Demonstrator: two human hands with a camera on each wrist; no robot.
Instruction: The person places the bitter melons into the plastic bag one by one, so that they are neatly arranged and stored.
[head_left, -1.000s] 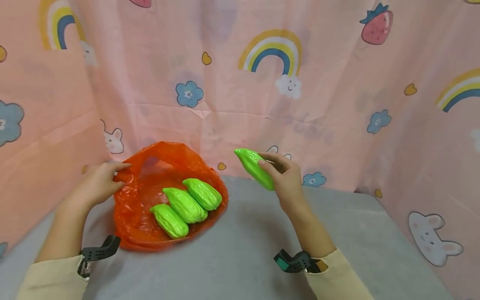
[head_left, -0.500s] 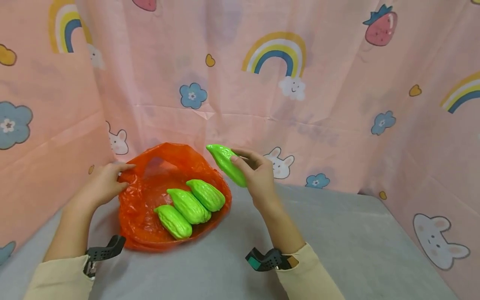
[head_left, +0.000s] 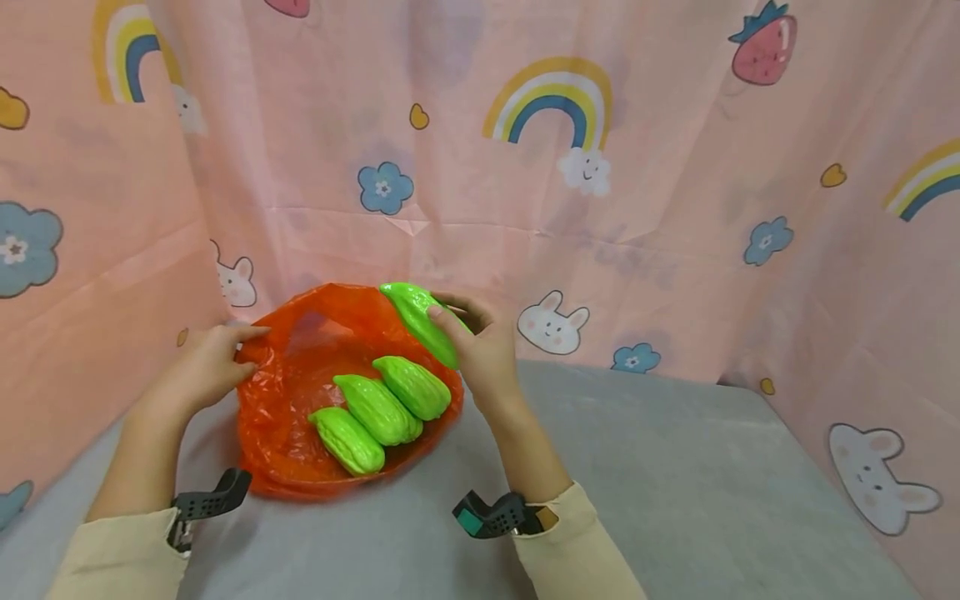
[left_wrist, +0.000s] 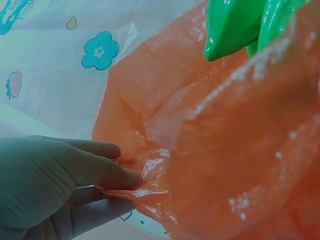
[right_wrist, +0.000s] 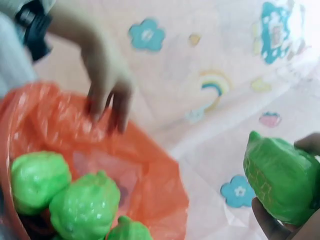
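Observation:
My left hand pinches the left rim of a thin orange-red plastic bag, its mouth spread wide; the left wrist view shows the film between thumb and fingers. Inside lie three glossy green bitter melons, one at the front, one in the middle and one toward the right. Above the bag's right back rim, my right hand grips another bitter melon, pointed tip toward the upper left. The right wrist view shows this held melon apart from the bag.
A grey cloth-covered table lies under the bag and stretches to the right. Pink printed curtains hang close behind the bag and along both sides. Dark straps circle both wrists.
My right hand has carried its bitter melon leftward, from right of the bag to over its right back rim. The left hand keeps its hold on the rim, and the three melons stay put.

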